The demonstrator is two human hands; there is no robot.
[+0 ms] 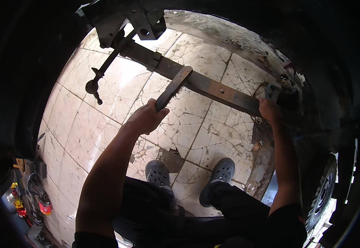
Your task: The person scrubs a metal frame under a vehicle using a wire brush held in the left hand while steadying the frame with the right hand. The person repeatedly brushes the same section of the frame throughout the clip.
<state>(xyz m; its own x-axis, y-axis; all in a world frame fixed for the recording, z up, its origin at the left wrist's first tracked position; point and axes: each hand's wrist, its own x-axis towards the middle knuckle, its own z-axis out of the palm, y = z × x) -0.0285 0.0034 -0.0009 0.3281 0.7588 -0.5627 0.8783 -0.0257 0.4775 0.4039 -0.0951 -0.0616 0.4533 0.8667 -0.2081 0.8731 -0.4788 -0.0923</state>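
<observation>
My left hand (pixel 144 117) is closed round the near end of a brush (pixel 174 86) with a long flat handle and dark bristles along its right side. The brush's far end lies across a dark steel leaf spring (pixel 211 87), which runs from the upper left down to the right. A rusty brown patch and a small round bolt show on the spring. My right hand (pixel 269 109) grips the spring's lower right end, fingers wrapped over its edge.
A dark bracket (pixel 144 25) stands at the spring's upper left, with a rod ending in a ball joint (pixel 92 86) beside it. Cracked pale tiles (pixel 180 128) cover the floor. Tools (pixel 35 190) lie at far left, and a wheel (pixel 325 190) stands at right.
</observation>
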